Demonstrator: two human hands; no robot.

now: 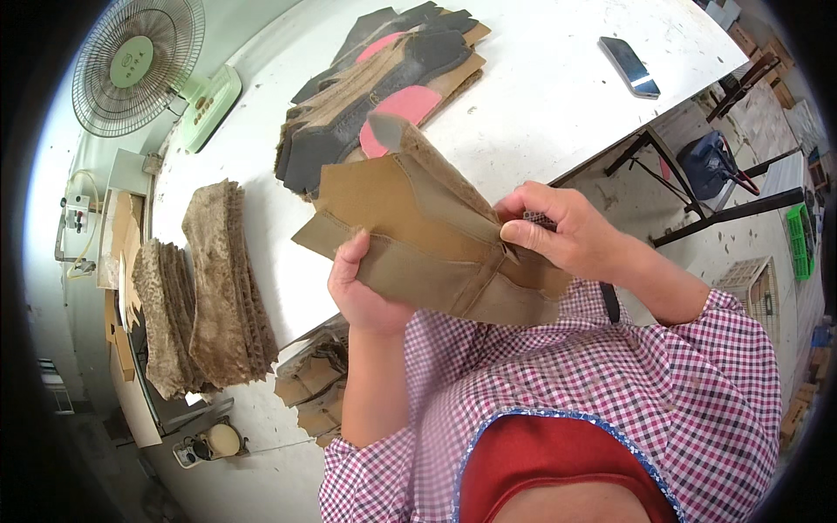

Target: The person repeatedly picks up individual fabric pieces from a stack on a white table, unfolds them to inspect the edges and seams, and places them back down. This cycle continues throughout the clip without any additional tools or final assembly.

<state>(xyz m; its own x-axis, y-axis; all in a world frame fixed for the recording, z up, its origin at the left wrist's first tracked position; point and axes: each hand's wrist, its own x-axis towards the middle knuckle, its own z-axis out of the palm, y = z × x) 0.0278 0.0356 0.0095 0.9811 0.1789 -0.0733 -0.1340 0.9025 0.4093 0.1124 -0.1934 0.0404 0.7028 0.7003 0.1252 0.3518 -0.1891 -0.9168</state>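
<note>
A sewn brown boot upper (384, 209), made of tan and olive panels with seams and a furry back, is held up between my two hands in front of my chest. My left hand (370, 292) grips its lower left edge, with the thumb lying over the front. At the right end, my right hand (558, 231) pinches the piece near a seam crossing. A small dark knurled tool handle (540, 220) shows between its fingers; the rest of that tool is hidden. Just beyond lies a pile of similar uppers (375, 87) in grey, tan and pink.
Two stacks of brown furry pieces (222, 288) lie along the left of the white table (540, 78). A fan (139, 65) stands at the far left, and a phone (629, 66) lies far right. Beyond the table's right edge are a blue bag (711, 166) and a crate (751, 288).
</note>
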